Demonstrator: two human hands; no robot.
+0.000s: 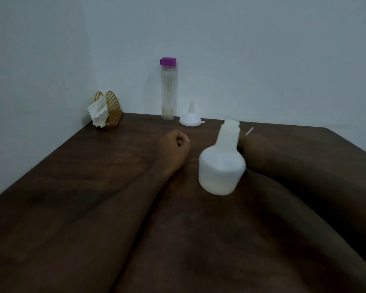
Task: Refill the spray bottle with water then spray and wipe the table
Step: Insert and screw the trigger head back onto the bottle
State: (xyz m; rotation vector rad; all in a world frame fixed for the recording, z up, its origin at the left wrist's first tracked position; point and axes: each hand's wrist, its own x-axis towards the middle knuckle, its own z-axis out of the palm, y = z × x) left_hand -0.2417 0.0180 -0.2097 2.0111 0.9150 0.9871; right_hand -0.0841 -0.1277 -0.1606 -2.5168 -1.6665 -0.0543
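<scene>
The white spray bottle (pixel 220 166) stands upright in the middle of the dark wooden table (pixel 93 176), its neck open with no spray head on it. My left hand (pixel 175 146) rests on the table just left of the bottle, fingers curled into a fist with nothing seen in it. My right hand (pixel 249 144) lies behind the bottle's neck, and the bottle hides its fingers. A thin white tube (pixel 249 130) pokes up from behind that hand. A clear water bottle (pixel 168 92) with a purple cap stands at the back wall, with a white funnel (pixel 190 117) beside it, wide end down.
A gold wire napkin holder (pixel 109 107) with a white tissue (pixel 97 114) hanging out stands in the back left corner. Walls run along the table's far and left edges. The table's right edge slopes off at the right.
</scene>
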